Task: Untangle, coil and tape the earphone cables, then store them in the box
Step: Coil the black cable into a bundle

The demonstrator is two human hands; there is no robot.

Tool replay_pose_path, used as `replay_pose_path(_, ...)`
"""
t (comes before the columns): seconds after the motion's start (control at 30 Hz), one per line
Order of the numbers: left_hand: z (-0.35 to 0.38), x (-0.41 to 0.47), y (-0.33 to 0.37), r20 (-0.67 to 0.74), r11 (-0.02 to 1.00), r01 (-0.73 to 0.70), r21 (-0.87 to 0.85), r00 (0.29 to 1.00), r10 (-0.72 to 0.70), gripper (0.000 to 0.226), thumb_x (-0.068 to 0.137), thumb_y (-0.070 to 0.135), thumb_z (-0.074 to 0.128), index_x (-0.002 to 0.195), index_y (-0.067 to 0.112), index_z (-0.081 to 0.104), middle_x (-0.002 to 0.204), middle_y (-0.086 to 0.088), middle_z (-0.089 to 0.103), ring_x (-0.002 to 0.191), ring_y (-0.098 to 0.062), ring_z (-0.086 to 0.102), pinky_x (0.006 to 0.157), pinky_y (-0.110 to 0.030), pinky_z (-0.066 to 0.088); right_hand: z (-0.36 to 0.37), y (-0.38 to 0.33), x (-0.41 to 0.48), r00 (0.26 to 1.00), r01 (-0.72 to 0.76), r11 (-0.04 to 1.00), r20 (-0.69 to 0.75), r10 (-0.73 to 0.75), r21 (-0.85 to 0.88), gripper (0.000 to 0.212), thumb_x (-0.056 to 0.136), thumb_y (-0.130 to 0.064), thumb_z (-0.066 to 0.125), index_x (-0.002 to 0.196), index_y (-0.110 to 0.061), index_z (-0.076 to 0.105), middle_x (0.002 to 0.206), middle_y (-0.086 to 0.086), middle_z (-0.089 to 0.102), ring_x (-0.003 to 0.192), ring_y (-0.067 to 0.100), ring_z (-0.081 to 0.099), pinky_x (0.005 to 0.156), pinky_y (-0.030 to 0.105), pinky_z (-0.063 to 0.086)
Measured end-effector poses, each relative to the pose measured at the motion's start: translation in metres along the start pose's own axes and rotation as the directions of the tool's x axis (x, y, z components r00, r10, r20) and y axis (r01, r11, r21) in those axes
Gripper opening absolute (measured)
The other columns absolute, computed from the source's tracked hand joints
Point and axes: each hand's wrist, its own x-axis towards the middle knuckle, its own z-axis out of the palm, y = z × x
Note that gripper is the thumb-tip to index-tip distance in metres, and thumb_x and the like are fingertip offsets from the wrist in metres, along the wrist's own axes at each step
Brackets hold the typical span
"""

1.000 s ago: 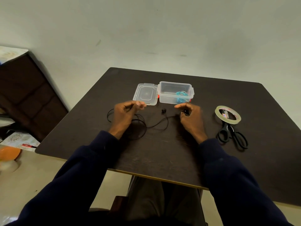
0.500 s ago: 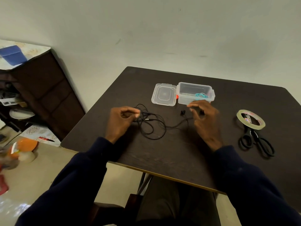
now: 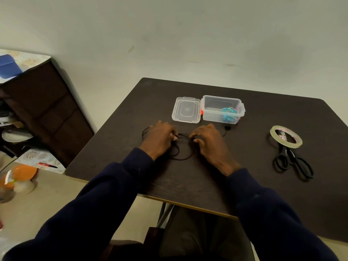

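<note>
A black earphone cable (image 3: pixel 181 156) lies in loose loops on the dark table (image 3: pixel 244 176), between and under both hands. My left hand (image 3: pixel 160 139) and my right hand (image 3: pixel 208 140) each pinch the cable, a short taut stretch running between their fingertips. One black earbud (image 3: pixel 227 127) lies just right of my right hand. Behind the hands stands the clear plastic box (image 3: pixel 212 114), open, with a coiled teal cable (image 3: pixel 228 111) inside. Its clear lid (image 3: pixel 186 110) lies flat to the left of it.
A roll of clear tape (image 3: pixel 286 136) lies at the right, partly on black scissors (image 3: pixel 292 162). A dark wooden cabinet (image 3: pixel 43 110) stands left of the table. An orange object (image 3: pixel 18 176) sits on the floor at the lower left.
My right hand has moved left from near the earbud toward my left hand, so both now pinch the cable close together. The view has shifted, so the table sits further right.
</note>
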Motion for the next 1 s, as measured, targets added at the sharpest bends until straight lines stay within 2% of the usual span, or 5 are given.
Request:
replay_pose_path(0.23, -0.034, -0.004, 0.027, -0.117, 0.934, -0.064, -0.352, 0.993, 0.024, 0.008, 0.093, 0.022, 0.071, 0.095, 0.017, 0.077, 0.090, 0.008, 0.064, 0.077, -0.003, 0.061, 0.063, -0.010, 0.042, -0.022, -0.024, -0.005, 0.963, -0.053, 0.871, -0.207, 0.175, 0.488, 0.019, 0.100, -0.023, 0.062, 0.115, -0.020, 0.073, 0.111, -0.014, 0.069, 0.106, 0.004, 0.063, 0.092, 0.017, 0.049)
replay_pose_path(0.47, -0.070, -0.012, 0.027, 0.295, 0.503, 0.220, -0.836, 0.953, 0.073, 0.019, 0.091, 0.002, 0.067, 0.108, -0.005, 0.072, 0.089, -0.015, 0.076, 0.077, -0.016, 0.073, 0.069, -0.020, 0.058, -0.054, -0.036, -0.007, 0.939, -0.166, 0.390, 0.025, 0.342, 0.906, 0.016, 0.092, -0.008, 0.071, 0.104, 0.002, 0.071, 0.075, 0.014, 0.071, 0.053, 0.023, 0.064, 0.054, 0.035, 0.060)
replay_pose_path(0.6, -0.070, -0.021, 0.026, 0.537, 0.220, 0.490, -0.843, 0.780, 0.321, 0.034, 0.093, 0.006, 0.058, 0.125, -0.006, 0.064, 0.114, -0.020, 0.072, 0.106, -0.031, 0.072, 0.088, -0.032, 0.060, -0.071, -0.025, 0.000, 0.956, -0.070, 0.560, -0.105, 0.275, 0.825, 0.014, 0.089, -0.010, 0.075, 0.093, 0.003, 0.074, 0.072, 0.003, 0.074, 0.055, 0.009, 0.062, 0.051, 0.018, 0.049)
replay_pose_path(0.73, -0.058, -0.025, 0.038, 0.505, -0.050, 0.569, -0.821, 0.764, 0.402, 0.037, 0.102, 0.019, 0.046, 0.121, -0.006, 0.065, 0.124, -0.026, 0.067, 0.117, -0.037, 0.066, 0.100, -0.041, 0.055, -0.079, -0.024, 0.007, 0.985, 0.043, 0.698, -0.145, 0.088, 0.715, 0.005, 0.088, -0.008, 0.075, 0.092, -0.004, 0.076, 0.084, 0.002, 0.076, 0.076, 0.011, 0.072, 0.073, 0.021, 0.055)
replay_pose_path(1.0, -0.049, -0.033, 0.056, 0.412, -0.119, 0.488, -0.864, 0.823, 0.391, 0.036, 0.096, 0.015, 0.050, 0.123, -0.005, 0.062, 0.121, -0.024, 0.069, 0.110, -0.036, 0.070, 0.092, -0.039, 0.059, -0.098, -0.017, 0.015, 0.984, 0.174, 0.779, -0.145, -0.107, 0.602, 0.006, 0.087, -0.009, 0.076, 0.091, -0.008, 0.080, 0.088, 0.006, 0.072, 0.084, 0.020, 0.069, 0.073, 0.034, 0.056)
